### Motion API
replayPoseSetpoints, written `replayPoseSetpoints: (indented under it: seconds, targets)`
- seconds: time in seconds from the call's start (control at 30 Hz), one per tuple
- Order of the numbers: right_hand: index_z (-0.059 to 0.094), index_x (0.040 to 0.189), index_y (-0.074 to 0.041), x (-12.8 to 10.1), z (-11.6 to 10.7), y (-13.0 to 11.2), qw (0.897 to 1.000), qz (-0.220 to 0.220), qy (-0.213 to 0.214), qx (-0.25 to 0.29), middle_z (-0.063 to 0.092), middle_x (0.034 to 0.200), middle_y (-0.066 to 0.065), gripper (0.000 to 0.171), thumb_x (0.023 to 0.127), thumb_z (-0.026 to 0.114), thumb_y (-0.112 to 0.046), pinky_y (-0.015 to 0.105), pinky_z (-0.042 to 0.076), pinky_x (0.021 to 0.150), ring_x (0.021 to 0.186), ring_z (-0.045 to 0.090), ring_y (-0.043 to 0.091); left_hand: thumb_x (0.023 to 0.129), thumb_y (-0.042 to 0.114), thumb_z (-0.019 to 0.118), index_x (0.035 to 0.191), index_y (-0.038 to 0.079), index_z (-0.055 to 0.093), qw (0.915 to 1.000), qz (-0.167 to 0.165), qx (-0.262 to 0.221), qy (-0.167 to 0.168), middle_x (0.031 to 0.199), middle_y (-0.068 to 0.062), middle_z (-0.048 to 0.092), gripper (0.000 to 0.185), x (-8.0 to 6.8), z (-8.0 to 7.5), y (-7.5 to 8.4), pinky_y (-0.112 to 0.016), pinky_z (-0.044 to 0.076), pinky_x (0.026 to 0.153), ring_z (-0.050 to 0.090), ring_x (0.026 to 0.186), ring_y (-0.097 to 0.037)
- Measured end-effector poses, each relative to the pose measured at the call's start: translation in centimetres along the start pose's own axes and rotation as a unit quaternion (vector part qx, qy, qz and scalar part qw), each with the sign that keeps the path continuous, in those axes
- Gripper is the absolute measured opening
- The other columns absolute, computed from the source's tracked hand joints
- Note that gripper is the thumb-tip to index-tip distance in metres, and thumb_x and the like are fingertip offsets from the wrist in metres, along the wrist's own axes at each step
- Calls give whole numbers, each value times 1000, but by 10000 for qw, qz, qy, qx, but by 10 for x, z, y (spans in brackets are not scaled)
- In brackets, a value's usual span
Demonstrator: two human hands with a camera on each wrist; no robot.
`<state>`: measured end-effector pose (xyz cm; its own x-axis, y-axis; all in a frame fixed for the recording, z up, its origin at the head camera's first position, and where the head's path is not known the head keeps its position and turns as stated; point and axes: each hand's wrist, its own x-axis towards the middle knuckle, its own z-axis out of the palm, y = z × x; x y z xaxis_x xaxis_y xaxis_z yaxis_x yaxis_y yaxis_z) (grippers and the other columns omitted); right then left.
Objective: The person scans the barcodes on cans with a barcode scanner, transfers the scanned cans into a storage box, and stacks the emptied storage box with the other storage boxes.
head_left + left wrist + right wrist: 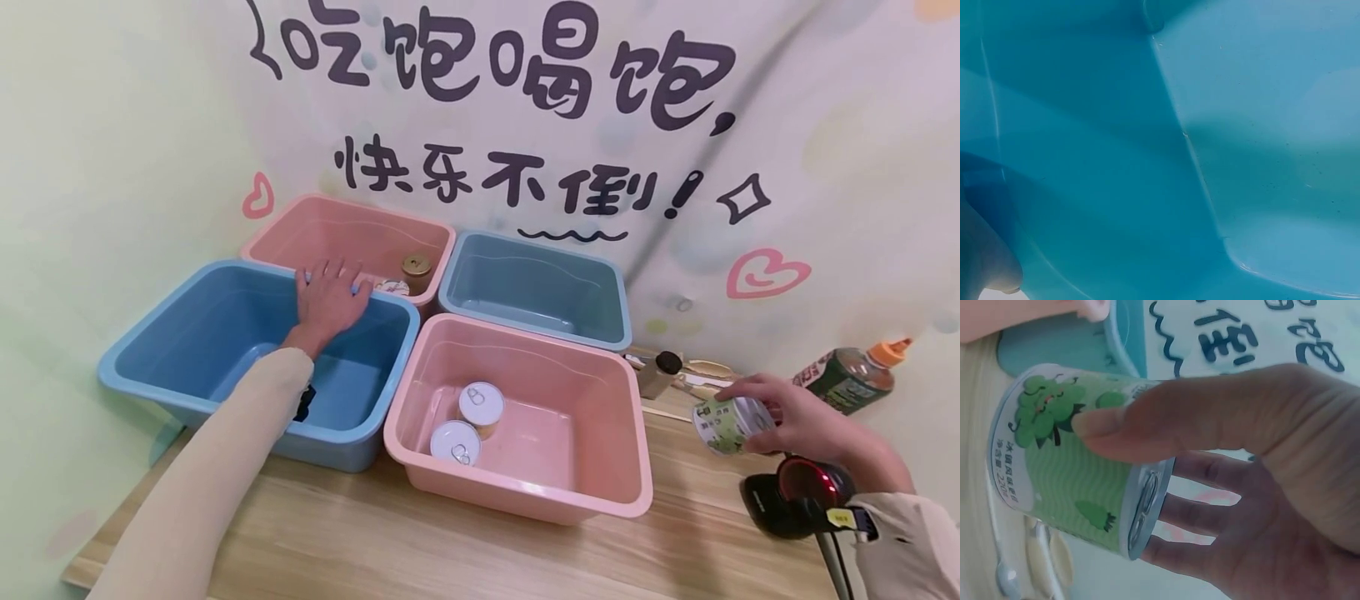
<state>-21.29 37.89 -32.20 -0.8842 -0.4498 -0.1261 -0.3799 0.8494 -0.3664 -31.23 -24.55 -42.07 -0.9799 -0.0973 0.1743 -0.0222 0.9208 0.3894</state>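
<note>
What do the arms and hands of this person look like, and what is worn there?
Both arms wear long, pale beige sleeves. The left hand and right hand wear no gloves. A black band with a yellow label shows at the right wrist.

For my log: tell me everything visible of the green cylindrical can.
The green cylindrical can looks metallic, its label printed with green cartoon fruit and dark lettering. The ring-pull lid appears sealed. Tilted, it's in the grip of the right hand, thumb across the label, right of the nearer pink rectangular plastic tub.
</note>
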Motion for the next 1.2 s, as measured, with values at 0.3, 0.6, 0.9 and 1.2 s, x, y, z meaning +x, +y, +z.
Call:
replayPoseSetpoints:
  seconds: [0.3, 0.6, 0.9, 1.2]
  targets:
    - [68, 117, -15, -27, 20, 30, 9992, -20, 356, -157, 54, 119, 15, 59, 62, 89, -9, 21, 44, 62, 87, 50, 5, 104, 42, 35, 156, 11, 31, 10000, 2, 6, -92, 165, -23, 17, 62, -1, -2, 1, -68, -4, 120, 7, 154, -44]
    - [66, 121, -11, -41, 27, 43, 9973, 656, 94, -304, 64, 117, 22, 59, 66, 89, -16, 28, 44, 63, 86, 56, 14, 104, 42, 36, 158, 10, 28, 10000, 21, 11, -76, 166, -23, 14, 63, -1, 0, -1, -67, -5, 120, 4, 155, -44]
    - [64, 124, -8, -46, 25, 44, 9938, 1062, -66, -331, 63, 118, 26, 63, 67, 89, -21, 35, 44, 64, 91, 60, 30, 103, 41, 37, 157, 10, 29, 10000, 68, 27, -44, 166, -23, 14, 63, 0, -5, 4, -68, -6, 120, 4, 154, -44]
    - [68, 117, -10, -49, 26, 51, 9983, 368, 391, -225, 62, 116, 25, 60, 61, 90, -13, 26, 45, 63, 87, 53, 4, 103, 46, 34, 159, 11, 22, 9992, 145, -5, -379, 167, -23, 6, 67, -1, -10, 7, -70, -9, 117, -3, 155, -44]
